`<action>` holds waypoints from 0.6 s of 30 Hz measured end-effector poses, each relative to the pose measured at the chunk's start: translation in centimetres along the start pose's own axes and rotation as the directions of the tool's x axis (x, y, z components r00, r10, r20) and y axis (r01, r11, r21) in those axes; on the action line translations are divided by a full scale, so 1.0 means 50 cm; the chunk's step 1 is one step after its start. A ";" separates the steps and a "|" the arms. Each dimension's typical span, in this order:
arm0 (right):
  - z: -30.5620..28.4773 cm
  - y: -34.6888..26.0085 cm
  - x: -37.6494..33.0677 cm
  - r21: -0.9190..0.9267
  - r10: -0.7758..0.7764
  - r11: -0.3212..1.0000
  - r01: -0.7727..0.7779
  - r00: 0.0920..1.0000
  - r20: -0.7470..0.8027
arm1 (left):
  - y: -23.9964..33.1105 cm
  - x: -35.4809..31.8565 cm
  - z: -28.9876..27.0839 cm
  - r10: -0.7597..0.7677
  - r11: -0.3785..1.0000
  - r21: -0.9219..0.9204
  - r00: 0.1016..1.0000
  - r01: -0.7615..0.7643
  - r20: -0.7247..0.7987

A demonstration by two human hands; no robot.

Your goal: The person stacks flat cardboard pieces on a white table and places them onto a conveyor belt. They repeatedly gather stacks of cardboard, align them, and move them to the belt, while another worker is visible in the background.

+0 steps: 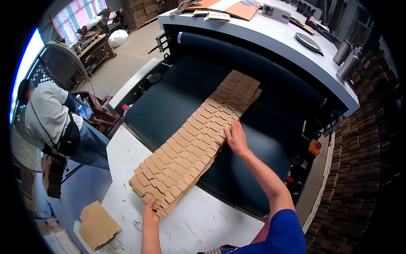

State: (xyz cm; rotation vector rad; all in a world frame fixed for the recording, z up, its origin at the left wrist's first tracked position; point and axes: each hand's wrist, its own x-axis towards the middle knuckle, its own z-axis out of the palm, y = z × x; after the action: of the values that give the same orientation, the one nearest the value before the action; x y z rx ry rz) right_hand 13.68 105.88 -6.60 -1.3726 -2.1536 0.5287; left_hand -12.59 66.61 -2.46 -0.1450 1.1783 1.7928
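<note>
A long fanned row of brown cardboard blanks [182,156], overlapping like shingles, runs diagonally from the white table [122,148] onto the dark conveyor belt [169,97] of a machine. My left hand [151,213] grips the near end of the row, its thumb at the top edge and the other fingers mostly hidden. Against the row's right side, about midway along, lies my right hand [237,137] with its fingers stretched out. A single flat cardboard blank [98,226] rests on the table's near left part, beside small scraps.
Across the belt's far side stretches a dark roller [253,63] under a white machine top [287,40] bearing papers, a box and metal bottles [351,63]. An orange switch box [314,147] sits at right, near tall cardboard stacks [355,169]. Another person [55,114] stands at left.
</note>
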 end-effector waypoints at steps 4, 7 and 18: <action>0.054 0.028 0.175 -0.235 0.069 0.969 -0.074 0.997 -0.028 | 0.012 0.003 0.133 0.024 0.999 0.038 1.000 -0.025 0.019; 0.073 0.034 0.227 -0.280 0.123 0.954 -0.109 0.992 0.036 | -0.040 0.069 0.218 0.019 0.991 0.133 0.999 -0.025 0.047; 0.110 0.017 0.133 -0.488 -0.107 0.871 0.053 0.991 -0.084 | -0.163 0.114 0.049 -0.128 0.980 -0.135 0.985 0.143 0.113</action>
State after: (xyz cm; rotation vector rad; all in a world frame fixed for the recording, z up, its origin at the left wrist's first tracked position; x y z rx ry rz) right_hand 8.58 112.04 -9.93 -1.5100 -2.3330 -0.1390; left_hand -8.60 72.83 -9.57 -0.2082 0.9440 1.7421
